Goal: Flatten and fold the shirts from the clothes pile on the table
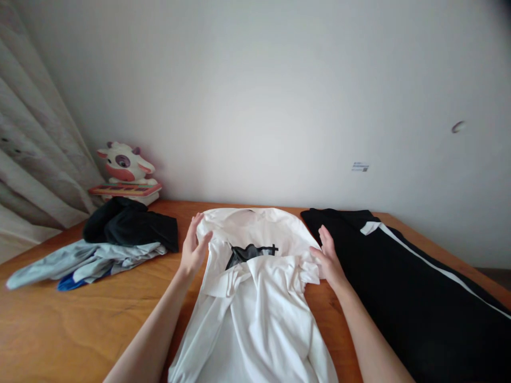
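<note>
A white T-shirt (275, 308) with a black and grey print lies rumpled on the wooden table (131, 319), its upper part partly folded over itself. My left hand (194, 247) is at the shirt's left edge, thumb and fingers apart. At the opposite edge, by the bunched sleeve, my right hand (327, 256) is spread with its thumb over the white cloth. Neither hand closes around the fabric. Whether the fingertips press on the cloth is hard to make out.
Black clothing with a white stripe (407, 298) lies along the right side. To the left are a black garment (131, 226) and a grey garment with blue (107, 260). A cow-shaped toy keyboard (125, 173) stands behind them, near a curtain (35, 133). A wall (263, 106) borders the back.
</note>
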A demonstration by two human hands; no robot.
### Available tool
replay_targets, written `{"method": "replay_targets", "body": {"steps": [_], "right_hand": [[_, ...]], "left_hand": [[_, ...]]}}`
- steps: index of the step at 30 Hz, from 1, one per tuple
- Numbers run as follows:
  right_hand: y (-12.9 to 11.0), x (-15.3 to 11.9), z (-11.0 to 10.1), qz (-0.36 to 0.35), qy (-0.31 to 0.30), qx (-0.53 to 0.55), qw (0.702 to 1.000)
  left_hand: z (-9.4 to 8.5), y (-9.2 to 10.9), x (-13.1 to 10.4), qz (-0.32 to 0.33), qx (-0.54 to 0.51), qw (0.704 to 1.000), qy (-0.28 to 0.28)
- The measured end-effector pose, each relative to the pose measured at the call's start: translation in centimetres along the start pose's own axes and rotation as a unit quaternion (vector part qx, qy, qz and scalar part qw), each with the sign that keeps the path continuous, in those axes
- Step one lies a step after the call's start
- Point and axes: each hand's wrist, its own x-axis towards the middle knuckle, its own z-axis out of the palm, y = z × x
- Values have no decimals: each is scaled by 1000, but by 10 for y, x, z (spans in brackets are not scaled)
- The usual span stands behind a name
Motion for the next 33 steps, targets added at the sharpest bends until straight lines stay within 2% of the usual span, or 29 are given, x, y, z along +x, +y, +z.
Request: {"method": "replay_targets", "body": {"steps": [2,5,7,9,12,19,22,26,30,33], "right_hand": [[10,-1,2,-24,-16,-82,996],[20,-2,6,-85,-9,-193,977],[22,-4,7,-98,-2,-265,959],[21,-6,7,-73,2,-331,941],[17,-8,5,-28,8,-393,919],[11,-8,1,25,-30,-413,910],[7,-9,1,25,-22,-419,907],[-4,-11,0,44,21,-467,883],[-17,-12,-1,130,-30,-474,871],[-25,-13,-1,128,-63,-481,865]], "left_hand": [[0,-10,-1,36,80,996,-11],[3,-23,-6,36,164,982,-85],[7,-28,-10,37,214,966,-139],[13,-30,-14,54,259,949,-174],[18,-31,-19,78,300,932,-188],[19,-38,-19,122,287,929,-198],[17,-36,-17,100,317,924,-187],[12,-27,-15,11,391,909,-144],[9,-18,-14,-49,382,906,-175],[10,-13,-14,-39,363,911,-195]]}}
